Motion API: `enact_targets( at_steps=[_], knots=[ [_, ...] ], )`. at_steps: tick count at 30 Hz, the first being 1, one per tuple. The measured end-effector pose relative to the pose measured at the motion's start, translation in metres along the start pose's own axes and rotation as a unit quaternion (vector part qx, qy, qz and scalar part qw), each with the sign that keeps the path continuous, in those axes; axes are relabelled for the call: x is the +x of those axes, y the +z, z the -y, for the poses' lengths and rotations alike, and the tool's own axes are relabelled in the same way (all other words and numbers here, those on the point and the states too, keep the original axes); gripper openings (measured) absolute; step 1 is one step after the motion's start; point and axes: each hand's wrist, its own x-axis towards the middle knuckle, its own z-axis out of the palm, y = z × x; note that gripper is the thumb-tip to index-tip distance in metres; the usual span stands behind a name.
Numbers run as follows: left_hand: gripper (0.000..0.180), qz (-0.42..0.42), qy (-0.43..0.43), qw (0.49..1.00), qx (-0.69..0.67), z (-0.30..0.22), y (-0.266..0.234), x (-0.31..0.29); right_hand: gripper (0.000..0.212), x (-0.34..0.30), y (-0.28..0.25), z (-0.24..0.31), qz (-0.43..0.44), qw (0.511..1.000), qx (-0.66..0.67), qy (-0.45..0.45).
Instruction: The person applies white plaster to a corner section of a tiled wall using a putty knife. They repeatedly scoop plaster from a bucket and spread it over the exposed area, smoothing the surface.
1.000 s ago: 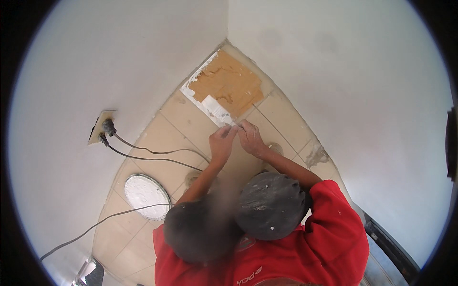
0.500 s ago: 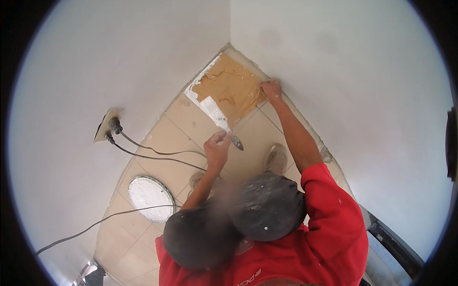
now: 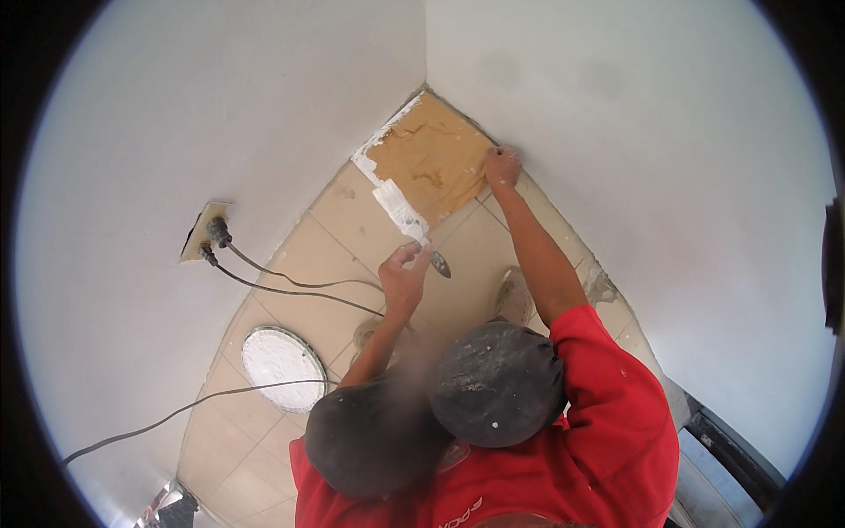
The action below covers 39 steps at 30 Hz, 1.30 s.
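A brown paper sheet (image 3: 429, 158), wrinkled in places, lies on the tiled floor in the corner between two white walls. White paste (image 3: 368, 163) runs along its left side and down its lower left edge. My left hand (image 3: 403, 280) is closed on a putty knife (image 3: 440, 262), its dark handle end poking out past the fingers. The knife's blade, smeared white, points up toward the sheet's lower left edge. At the sheet's right corner, beside the right wall, my right hand (image 3: 503, 167) is closed on the paper's edge; the fingertips are hidden.
To the left, a round tub (image 3: 283, 370) of white paste stands on the floor, a cable (image 3: 202, 400) crossing it. Two plugs sit in a wall socket (image 3: 207, 231), their cords trailing toward my left arm. My knees (image 3: 497, 383) and one shoe (image 3: 513, 295) are close below the sheet.
The brown paper looks flatter, with fewer creases. The white-smeared blade has turned slightly at the sheet's lower left edge. My right hand remains at the right corner; the whole view has shifted a little.
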Motion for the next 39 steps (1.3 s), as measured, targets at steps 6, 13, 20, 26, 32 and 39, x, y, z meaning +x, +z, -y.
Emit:
enact_targets(
  at_steps=[6,13,20,26,32,39],
  knots=[
    [0.025,0.011,0.017,1.0,0.012,0.003,-0.003,0.005,0.029,-0.021,-0.003,0.013,-0.11,0.993,0.041,0.009],
    [0.025,0.001,0.018,1.0,0.025,0.005,-0.008,0.006,0.03,-0.084,-0.017,0.003,0.044,0.995,-0.043,-0.074],
    [0.037,-0.01,0.016,1.0,-0.014,0.008,-0.004,0.007,0.031,-0.088,-0.022,0.002,0.063,0.994,-0.087,-0.022],
    [0.023,-0.005,0.021,1.0,0.015,0.006,-0.007,0.005,0.03,-0.085,-0.008,-0.013,0.047,0.997,-0.058,-0.03],
    [0.023,0.001,0.035,0.999,0.003,0.004,-0.002,0.005,0.034,-0.075,-0.002,-0.02,0.09,0.99,0.103,-0.032],
    [0.03,-0.009,0.028,0.999,0.028,-0.012,0.0,0.011,0.03,-0.125,-0.049,-0.01,0.189,0.943,0.037,-0.272]
  ],
)
